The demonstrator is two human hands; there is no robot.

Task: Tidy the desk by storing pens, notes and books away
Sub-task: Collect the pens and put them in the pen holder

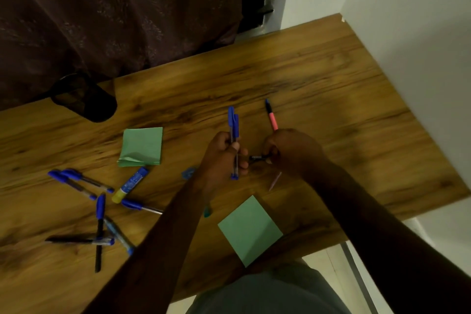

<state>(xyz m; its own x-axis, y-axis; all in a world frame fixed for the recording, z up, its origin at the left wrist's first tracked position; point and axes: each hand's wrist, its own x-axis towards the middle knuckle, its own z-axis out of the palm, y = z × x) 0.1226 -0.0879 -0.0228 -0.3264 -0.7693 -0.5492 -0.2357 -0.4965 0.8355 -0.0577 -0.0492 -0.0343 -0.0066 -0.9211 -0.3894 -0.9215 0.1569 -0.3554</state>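
Your left hand (224, 158) grips 2 blue-capped pens (233, 122) upright; your right hand (293, 153) grips pink pen (272, 120), also pinching dark pen (258, 158) over desk (331, 84).

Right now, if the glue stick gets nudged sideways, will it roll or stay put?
Probably rolls: the glue stick looks cylindrical and lies flat on the desk. Likely rigid and light, easy to pinch. A blue pen by its yellow end might stop it.
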